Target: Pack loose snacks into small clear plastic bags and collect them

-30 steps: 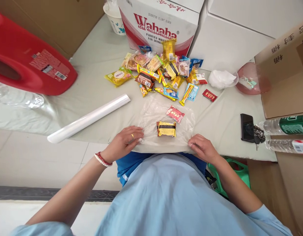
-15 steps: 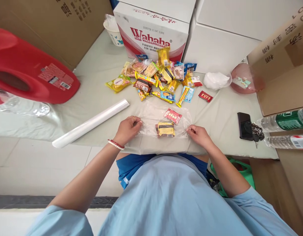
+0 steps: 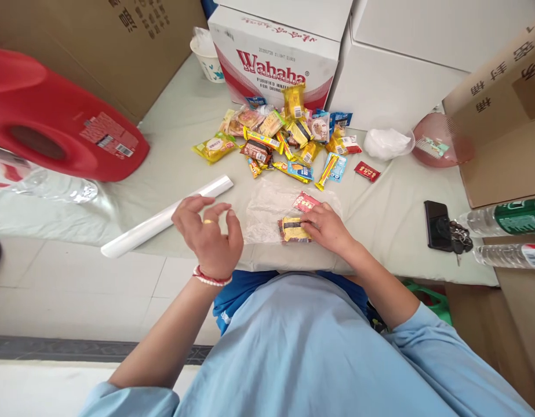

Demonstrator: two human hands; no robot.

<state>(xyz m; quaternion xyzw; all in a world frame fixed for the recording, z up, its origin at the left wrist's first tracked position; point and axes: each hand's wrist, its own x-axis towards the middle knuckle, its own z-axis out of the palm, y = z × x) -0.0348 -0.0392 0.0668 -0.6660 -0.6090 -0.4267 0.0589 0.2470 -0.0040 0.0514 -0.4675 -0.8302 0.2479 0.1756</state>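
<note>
A clear plastic bag lies flat near the table's front edge. On or inside it, I cannot tell which, are a red-pink wrapped packet and a yellow-and-brown snack packet. My right hand rests on the right end of the yellow-and-brown packet, fingers bent down onto it; whether they grip it is unclear. Raised left of the bag, my left hand holds nothing, its fingers curled and apart. Behind that hand lies a white plastic film roll, partly covered by it.
A heap of wrapped snacks lies before the Wahaha carton. A red jug stands left. At right are a dark red packet, a white bundle, a pink basket, a phone, keys and bottles.
My left hand has let go of the bag's left edge and lifted up and left. My right hand has left the bag's right edge and moved left onto the yellow-and-brown packet.
</note>
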